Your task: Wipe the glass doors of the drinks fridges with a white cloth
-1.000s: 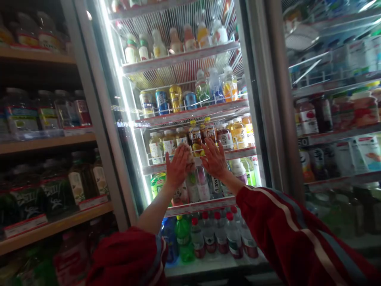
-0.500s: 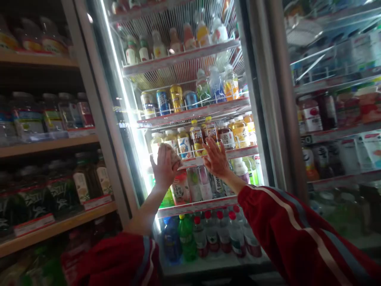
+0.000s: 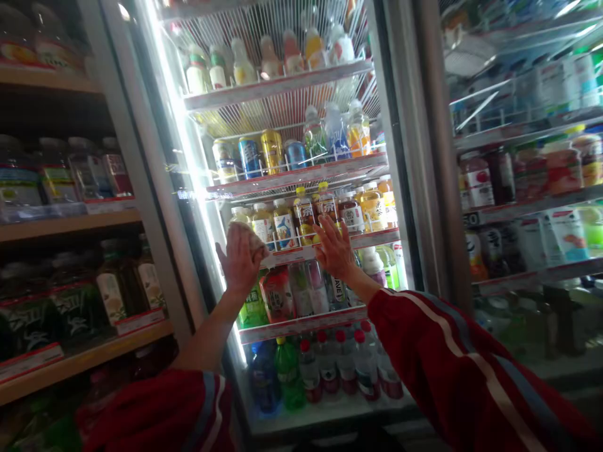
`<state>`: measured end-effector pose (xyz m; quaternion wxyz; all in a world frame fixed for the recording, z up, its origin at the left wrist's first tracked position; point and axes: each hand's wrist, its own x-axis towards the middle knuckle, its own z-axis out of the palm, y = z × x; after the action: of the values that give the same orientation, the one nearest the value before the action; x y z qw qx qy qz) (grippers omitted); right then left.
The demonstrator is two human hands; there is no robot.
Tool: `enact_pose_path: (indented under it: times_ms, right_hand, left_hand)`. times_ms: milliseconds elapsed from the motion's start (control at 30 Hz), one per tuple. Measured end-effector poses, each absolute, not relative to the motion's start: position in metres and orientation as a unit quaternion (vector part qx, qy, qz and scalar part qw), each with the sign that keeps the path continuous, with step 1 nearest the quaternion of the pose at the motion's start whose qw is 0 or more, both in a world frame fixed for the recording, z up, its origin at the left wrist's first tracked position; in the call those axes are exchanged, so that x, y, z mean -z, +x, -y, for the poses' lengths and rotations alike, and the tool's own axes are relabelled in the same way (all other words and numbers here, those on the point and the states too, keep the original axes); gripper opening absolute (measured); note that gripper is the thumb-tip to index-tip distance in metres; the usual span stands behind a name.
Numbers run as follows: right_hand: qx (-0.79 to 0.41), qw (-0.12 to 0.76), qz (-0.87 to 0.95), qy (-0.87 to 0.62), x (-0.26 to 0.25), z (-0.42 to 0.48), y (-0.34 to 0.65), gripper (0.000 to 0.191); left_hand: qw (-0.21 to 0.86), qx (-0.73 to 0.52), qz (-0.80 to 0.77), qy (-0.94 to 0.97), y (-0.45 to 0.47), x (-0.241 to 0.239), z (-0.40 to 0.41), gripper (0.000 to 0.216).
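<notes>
My left hand [image 3: 237, 265] presses a pale, crumpled cloth [image 3: 255, 242] against the glass door, near its lit left edge. The cloth shows above and to the right of the fingers. To its right, my right hand [image 3: 336, 252] lies on the glass with fingers spread and nothing in it. Behind the glass, at hand height, is a row of drinks, among them a yellow-capped tea bottle [image 3: 304, 213] and a bottle of amber drink [image 3: 373, 207]. The shelf edge [image 3: 306, 252] runs behind both hands.
Metal door frames [image 3: 409, 157] stand on both sides of the glass. Wooden shelves of bottles [image 3: 80, 345] are on the left, and another cooler with drinks [image 3: 532, 251] is on the right. Red-capped bottles [image 3: 330, 370] fill the lowest shelf behind the glass.
My left hand has moved left across the glass with the cloth, towards the lit edge. My right hand stays on nearly the same spot of the glass. The view has shifted slightly.
</notes>
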<state>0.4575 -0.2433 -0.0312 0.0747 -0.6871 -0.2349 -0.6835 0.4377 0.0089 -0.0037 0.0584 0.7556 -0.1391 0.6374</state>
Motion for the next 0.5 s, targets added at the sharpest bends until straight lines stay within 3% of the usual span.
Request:
enact_pose_path:
  times_ms: [133,333,500]
  right_hand:
    - [0.688,0.070,0.237,-0.682,0.032,0.244,0.457,0.048]
    - [0.681,0.076,0.233,-0.690,0.031,0.243,0.457,0.047]
    - [0.680,0.071,0.227,-0.694,0.031,0.243,0.458,0.046]
  left_hand:
    - [0.019,-0.615,0.187,0.766,0.436,0.005,-0.013,0.053]
    - [0.164,-0.680,-0.013,0.714,0.434,-0.006,-0.046,0.062]
    - [0.135,-0.656,0.060,0.740,0.437,-0.007,-0.016,0.061]
